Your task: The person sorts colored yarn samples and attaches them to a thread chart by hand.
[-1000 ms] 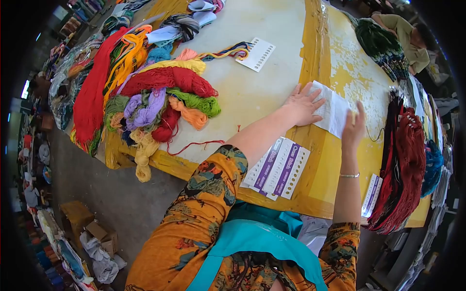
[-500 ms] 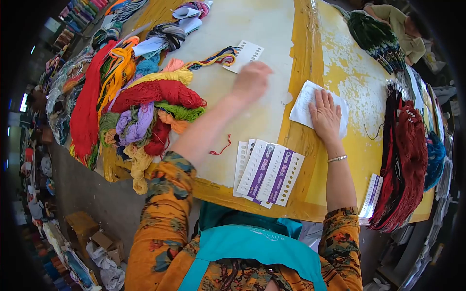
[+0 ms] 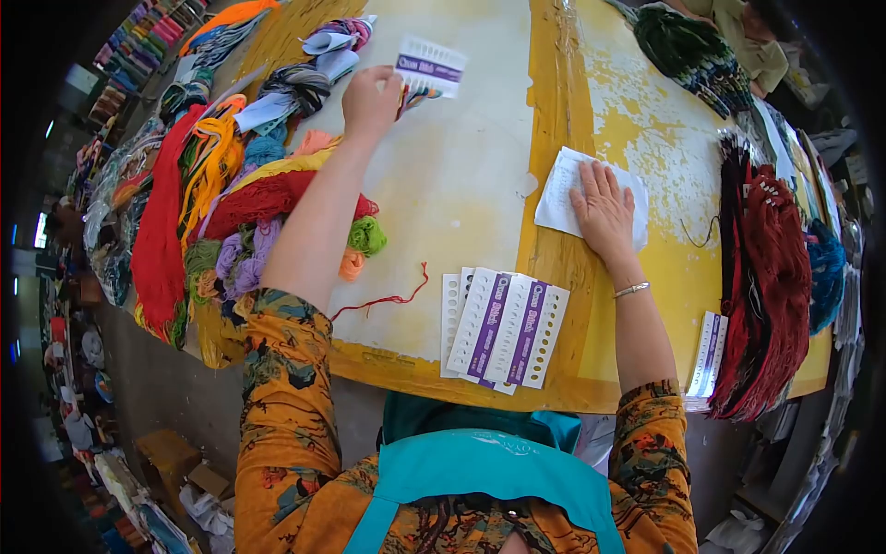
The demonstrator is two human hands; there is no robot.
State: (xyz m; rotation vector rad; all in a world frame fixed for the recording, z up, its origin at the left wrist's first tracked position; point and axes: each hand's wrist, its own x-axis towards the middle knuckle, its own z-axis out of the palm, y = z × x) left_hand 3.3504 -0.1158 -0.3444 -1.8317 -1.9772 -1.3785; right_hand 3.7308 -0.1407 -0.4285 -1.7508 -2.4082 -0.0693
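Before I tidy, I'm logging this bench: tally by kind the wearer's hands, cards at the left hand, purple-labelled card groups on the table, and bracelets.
Hands: 2 (left hand, right hand)
Card: 1
Card groups: 2 (middle fan, far-right group)
Bracelet: 1
Total: 6
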